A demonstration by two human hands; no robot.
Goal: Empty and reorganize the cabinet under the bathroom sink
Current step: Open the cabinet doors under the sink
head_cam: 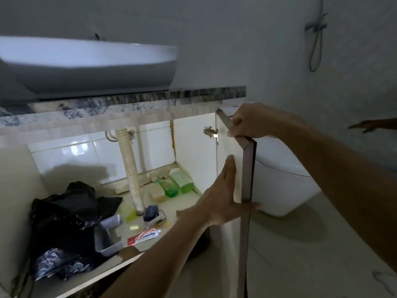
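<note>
Nearest the lens, the person's left hand lies flat against the inner white face of the brown-edged cabinet door, fingers straight and pointing up, thumb hooked round the door's outer edge lower down. Higher on that door, the right hand curls over its top edge, fingers wrapped round the brown trim, so both hands have the door and neither has any of the cabinet's contents. That door stands swung out on its metal hinge, its long axis upright, and the open white-tiled cabinet under the sink lies to the left of both hands and farther in. On its floor sit a crumpled black plastic bag at the left, a shallow metal tray just beside it, a red-and-white toothpaste tube lying near the front edge, a small dark blue object at the foot of the ribbed white drain hose, and two green bottles lying tipped over in the back right corner. Judging from this, emptying has not begun; the left hand is the nearer one to the contents, with the toothpaste tube and tray down and to its left, so it would be the natural one to reach in while the right steadies the door. A white toilet stands just behind the door.
</note>
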